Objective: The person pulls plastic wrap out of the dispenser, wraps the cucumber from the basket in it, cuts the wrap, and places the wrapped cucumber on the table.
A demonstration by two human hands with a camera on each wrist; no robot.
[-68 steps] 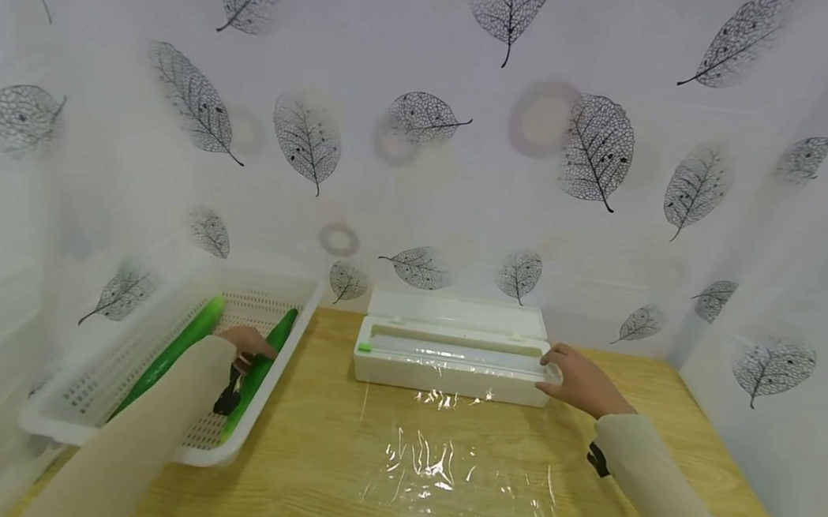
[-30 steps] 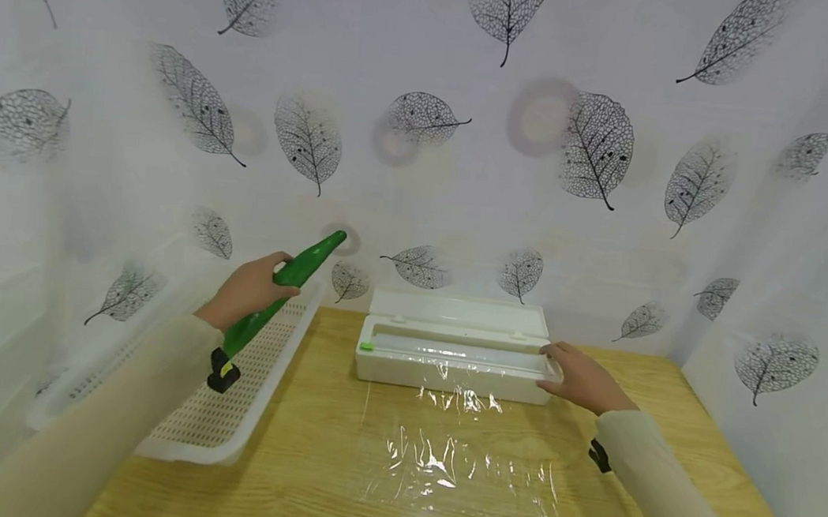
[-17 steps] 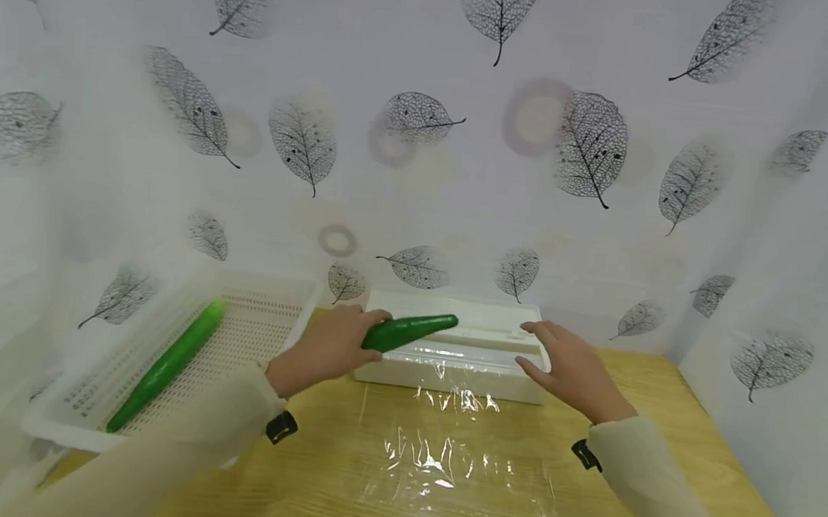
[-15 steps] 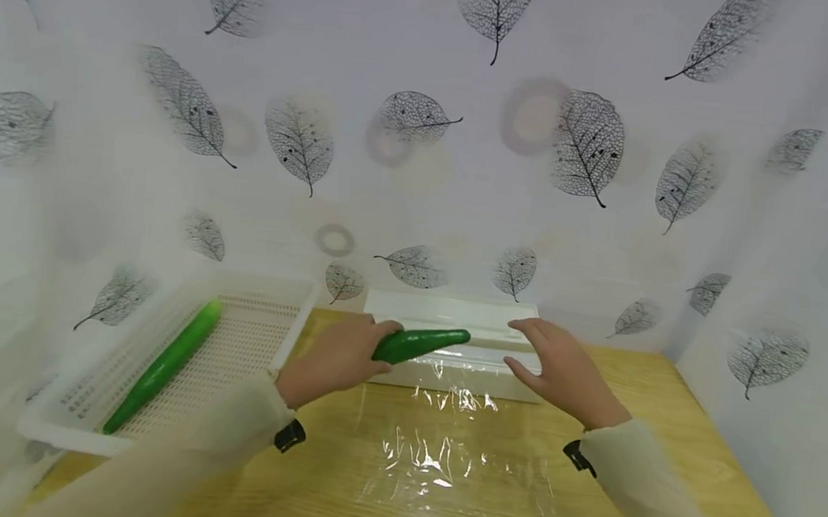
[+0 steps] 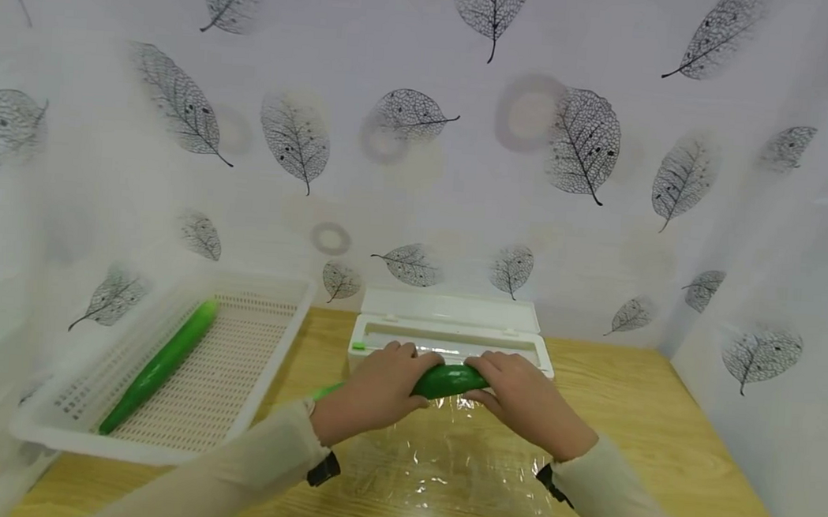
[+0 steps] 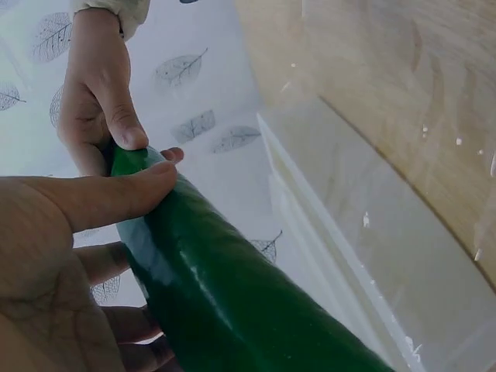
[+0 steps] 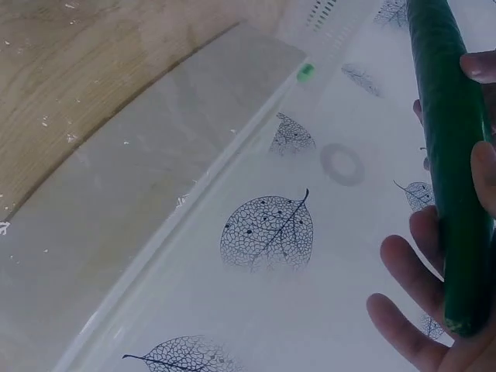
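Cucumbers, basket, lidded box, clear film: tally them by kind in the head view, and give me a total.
Cucumbers: 2, one held and one in the basket
Basket: 1
White lidded box: 1
Clear film sheet: 1
Total: 5

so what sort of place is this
Perhaps a screened-off food-prep spot: a leaf-print curtain hangs across the back, an open cling film dispenser sits before it, and a cucumber is held in front.
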